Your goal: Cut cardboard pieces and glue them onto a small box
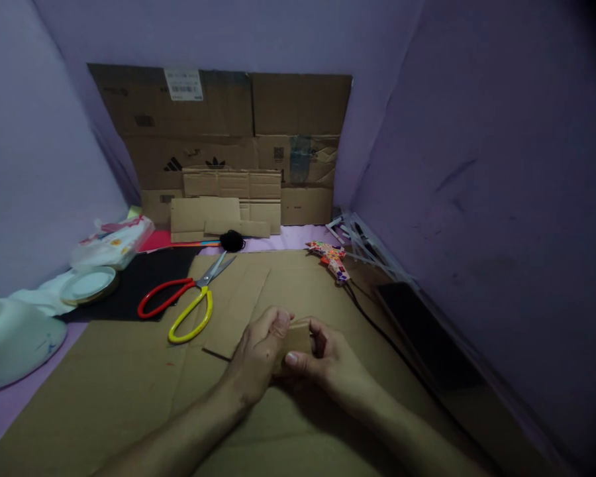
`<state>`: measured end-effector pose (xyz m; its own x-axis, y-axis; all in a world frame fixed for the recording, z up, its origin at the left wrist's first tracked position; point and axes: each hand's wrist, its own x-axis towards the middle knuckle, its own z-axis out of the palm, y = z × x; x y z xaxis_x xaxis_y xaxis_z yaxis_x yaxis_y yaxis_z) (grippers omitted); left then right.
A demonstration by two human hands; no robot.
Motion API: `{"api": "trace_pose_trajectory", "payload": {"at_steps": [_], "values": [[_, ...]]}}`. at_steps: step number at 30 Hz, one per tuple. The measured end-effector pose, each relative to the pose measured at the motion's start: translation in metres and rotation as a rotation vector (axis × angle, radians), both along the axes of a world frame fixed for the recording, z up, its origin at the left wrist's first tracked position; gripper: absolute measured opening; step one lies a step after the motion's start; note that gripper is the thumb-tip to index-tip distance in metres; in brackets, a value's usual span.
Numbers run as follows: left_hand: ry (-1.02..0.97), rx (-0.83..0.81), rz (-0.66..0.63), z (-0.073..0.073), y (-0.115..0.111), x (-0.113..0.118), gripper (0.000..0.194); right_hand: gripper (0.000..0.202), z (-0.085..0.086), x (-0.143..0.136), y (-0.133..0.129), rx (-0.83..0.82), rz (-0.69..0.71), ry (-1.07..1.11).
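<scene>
Cardboard (298, 339) in work, scissors (204, 290) unheld
Left fingers (281, 319) and right fingers (300, 361) clamp it; completeness unclear.

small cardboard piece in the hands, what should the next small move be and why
Probably ease the left hand back slightly to uncover more of the small cardboard piece: that hand covers its left side, while the right hand has its thumb against the piece and could likely steady it.
</scene>
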<state>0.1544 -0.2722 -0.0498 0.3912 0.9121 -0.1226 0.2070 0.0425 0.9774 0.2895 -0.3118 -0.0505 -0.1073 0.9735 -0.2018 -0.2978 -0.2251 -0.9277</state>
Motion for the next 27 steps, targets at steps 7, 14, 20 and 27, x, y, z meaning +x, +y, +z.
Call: {"api": "trace_pose_trajectory", "payload": {"at_steps": [7,14,20,27], "values": [[0.364,0.234,0.014,0.006,-0.002,-0.001,0.055,0.037,-0.004,-0.006,-0.005,0.109,0.086,-0.036],[0.712,0.599,0.112,0.006,-0.008,0.006,0.039,0.036,-0.006,-0.006,-0.006,0.110,0.042,0.011],[0.666,0.784,0.221,-0.003,-0.004,0.000,0.040,0.035,-0.005,-0.006,-0.003,0.152,0.070,-0.106],[0.329,0.690,0.051,-0.005,-0.007,0.001,0.043,0.029,0.003,-0.001,-0.015,0.452,-0.068,-0.689]]}}
